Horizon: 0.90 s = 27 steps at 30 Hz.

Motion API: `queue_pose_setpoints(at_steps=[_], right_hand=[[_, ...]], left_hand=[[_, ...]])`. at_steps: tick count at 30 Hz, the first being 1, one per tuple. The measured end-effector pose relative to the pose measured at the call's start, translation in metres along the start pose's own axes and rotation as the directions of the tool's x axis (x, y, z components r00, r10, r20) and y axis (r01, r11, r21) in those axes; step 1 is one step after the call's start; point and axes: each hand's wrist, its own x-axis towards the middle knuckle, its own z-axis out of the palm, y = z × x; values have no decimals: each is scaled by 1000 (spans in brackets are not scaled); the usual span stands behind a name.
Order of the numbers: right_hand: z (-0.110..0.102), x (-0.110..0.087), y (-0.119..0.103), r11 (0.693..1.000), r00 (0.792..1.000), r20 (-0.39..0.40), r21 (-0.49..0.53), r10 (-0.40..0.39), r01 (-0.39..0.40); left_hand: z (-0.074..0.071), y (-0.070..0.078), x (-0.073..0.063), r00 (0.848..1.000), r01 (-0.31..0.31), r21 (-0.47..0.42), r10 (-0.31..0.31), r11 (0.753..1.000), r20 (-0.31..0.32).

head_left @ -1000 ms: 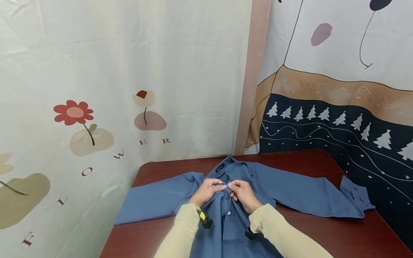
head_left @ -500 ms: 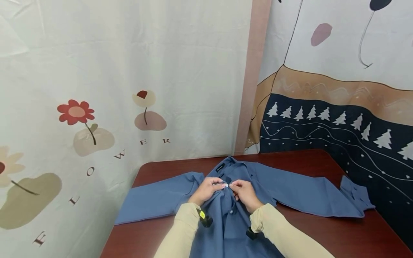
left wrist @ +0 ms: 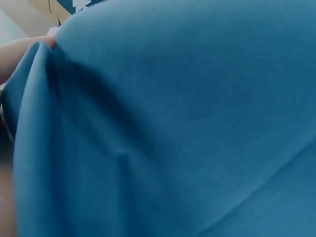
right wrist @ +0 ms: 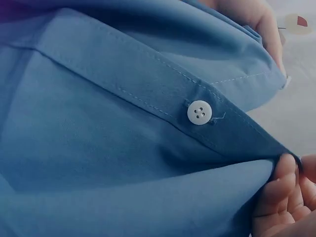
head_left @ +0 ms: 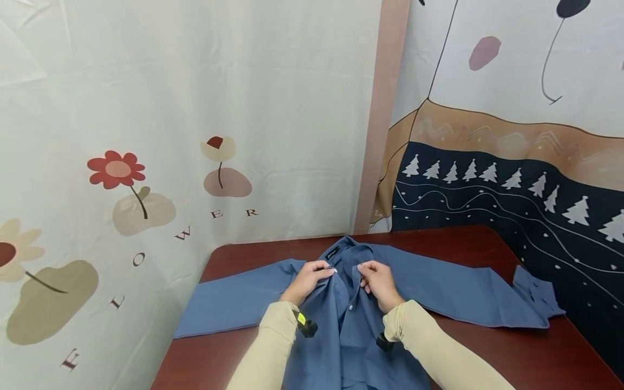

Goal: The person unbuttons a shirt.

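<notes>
A blue long-sleeved button-up shirt lies front up on the table, its collar at the far end. Below the collar, my left hand pinches one front edge between thumb and fingers; something small and white shows at its fingertips. My right hand pinches the opposite front edge, with a gap between the two edges. Lower down the front sits a white button, large in the right wrist view with a loose thread beside it. Shirt cloth fills most of the left wrist view, hiding much of the left hand.
The dark red-brown table carries the shirt with both sleeves spread sideways. The right sleeve's cuff is bent back near the table's right edge. A pale printed curtain hangs behind, with a navy tree-patterned one at right.
Half a second ago my fingertips met at a white button below the collar. Now the hands have moved apart and slightly up, each drawing a shirt edge outward, so the front gapes.
</notes>
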Motion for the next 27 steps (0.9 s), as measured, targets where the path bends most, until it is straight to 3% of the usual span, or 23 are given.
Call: queue_pose_setpoints(at_steps=[3, 7, 12, 18, 22, 27], right_hand=[[-1, 2, -4, 1000, 1000, -3, 16, -8, 8], [-3, 4, -9, 999, 999, -14, 28, -44, 45], [-3, 6, -16, 994, 995, -27, 47, -93, 94], [-4, 10, -24, 993, 994, -19, 40, -112, 113], [-3, 10, -27, 991, 992, -12, 44, -127, 128], [-4, 10, -28, 991, 992, -20, 50, -121, 122]], left_hand=[[-2, 3, 0, 1000, 4, -30, -4, 1000, 1], [-4, 7, 0, 1000, 14, 0, -14, 1000, 15], [-5, 15, -2, 994, 77, 131, -86, 988, 60], [1, 25, -2, 971, 96, 358, -167, 929, 173], [5, 24, -1, 952, 100, 338, -189, 936, 240], [8, 22, -1, 960, 82, 266, -148, 960, 239]])
